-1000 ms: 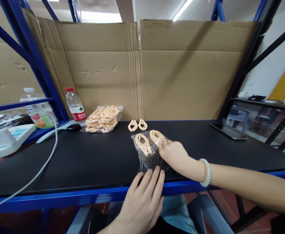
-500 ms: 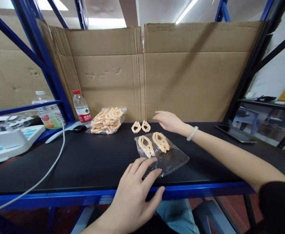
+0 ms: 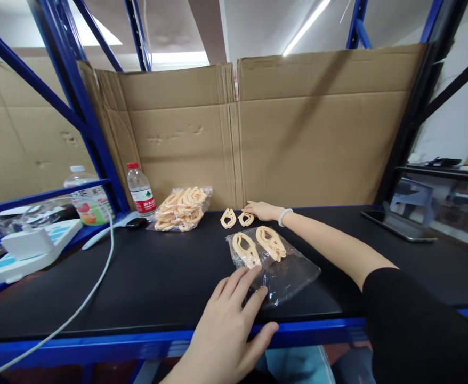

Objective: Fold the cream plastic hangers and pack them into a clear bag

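Note:
My right hand reaches to the back of the table, its fingers at the right one of two loose cream plastic pieces, which look like folded travel hangers. The other loose hanger lies just left of it. Nearer to me lies a clear plastic bag with two more cream folded hangers, a left one and a right one, in or on it. My left hand is open, fingers spread, with the fingertips at the bag's near left edge.
A filled bag of hangers sits back left beside a red-capped water bottle. Farther left are a brush, a white cable and a power strip. A dark tablet lies right. Cardboard stands behind.
My right hand has moved left and down to the right loose hanger, which is now partly covered. The left hand stays by the bag. The view has tilted slightly up.

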`<state>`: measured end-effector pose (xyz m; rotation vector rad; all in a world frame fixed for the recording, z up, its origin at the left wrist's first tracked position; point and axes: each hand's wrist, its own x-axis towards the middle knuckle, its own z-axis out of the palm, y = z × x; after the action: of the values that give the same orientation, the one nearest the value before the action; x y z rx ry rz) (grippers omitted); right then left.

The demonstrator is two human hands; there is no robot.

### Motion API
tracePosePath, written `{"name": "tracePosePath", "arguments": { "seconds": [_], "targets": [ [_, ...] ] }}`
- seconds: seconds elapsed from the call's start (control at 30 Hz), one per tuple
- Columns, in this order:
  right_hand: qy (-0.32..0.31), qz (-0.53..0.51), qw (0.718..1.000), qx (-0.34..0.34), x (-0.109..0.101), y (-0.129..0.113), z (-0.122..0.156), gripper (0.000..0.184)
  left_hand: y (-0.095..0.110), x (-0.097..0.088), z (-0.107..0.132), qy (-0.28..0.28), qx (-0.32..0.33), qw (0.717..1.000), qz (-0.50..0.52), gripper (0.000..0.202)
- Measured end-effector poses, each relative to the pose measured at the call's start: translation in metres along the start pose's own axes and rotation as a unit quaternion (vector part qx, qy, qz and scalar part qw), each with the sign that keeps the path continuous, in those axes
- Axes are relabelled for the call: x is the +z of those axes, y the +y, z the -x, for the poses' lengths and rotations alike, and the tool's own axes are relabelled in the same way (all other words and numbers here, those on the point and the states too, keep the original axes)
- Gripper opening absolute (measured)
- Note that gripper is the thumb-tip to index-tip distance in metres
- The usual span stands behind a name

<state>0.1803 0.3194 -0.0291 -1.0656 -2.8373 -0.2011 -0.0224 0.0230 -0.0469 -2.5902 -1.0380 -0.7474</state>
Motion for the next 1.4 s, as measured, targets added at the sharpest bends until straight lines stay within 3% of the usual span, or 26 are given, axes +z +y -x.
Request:
{"name": "tracePosePath", "arguments": {
  "seconds": [0.23,0.43,0.67,0.87,1.07,1.23,1.4],
  "targets": [
    [-0.017,-0.049,0.998,0.044,-0.013,0.019,0.031,0.030,0.001,0.001,-0.002,0.004,0.016,1.000,-0.021,0.037],
    [-0.006,-0.109,0.990,0.088,-0.020,0.031,0.055,0.030,0.001,0.001,-0.002,0.003,0.021,0.999,-0.030,0.038],
    [0.057,-0.130,0.981,0.135,-0.015,0.026,0.063,0.027,0.002,0.001,-0.002,0.009,0.016,0.999,-0.028,0.037],
    [0.097,-0.108,0.982,0.119,-0.012,0.018,0.063,0.021,0.000,0.001,-0.001,0.002,0.019,0.999,-0.031,0.039],
    [0.119,-0.082,0.987,0.066,-0.014,0.002,0.100,0.022,0.000,0.003,-0.001,-0.014,0.009,1.000,-0.010,0.040],
    [0.115,0.022,0.992,-0.039,-0.014,-0.022,0.145,0.033,0.000,0.005,0.000,-0.030,0.011,0.999,-0.002,0.041],
    [0.097,0.104,0.990,-0.022,-0.021,-0.064,0.197,0.037,0.000,0.004,0.000,-0.032,0.019,0.999,0.004,0.041]
  ]
}}
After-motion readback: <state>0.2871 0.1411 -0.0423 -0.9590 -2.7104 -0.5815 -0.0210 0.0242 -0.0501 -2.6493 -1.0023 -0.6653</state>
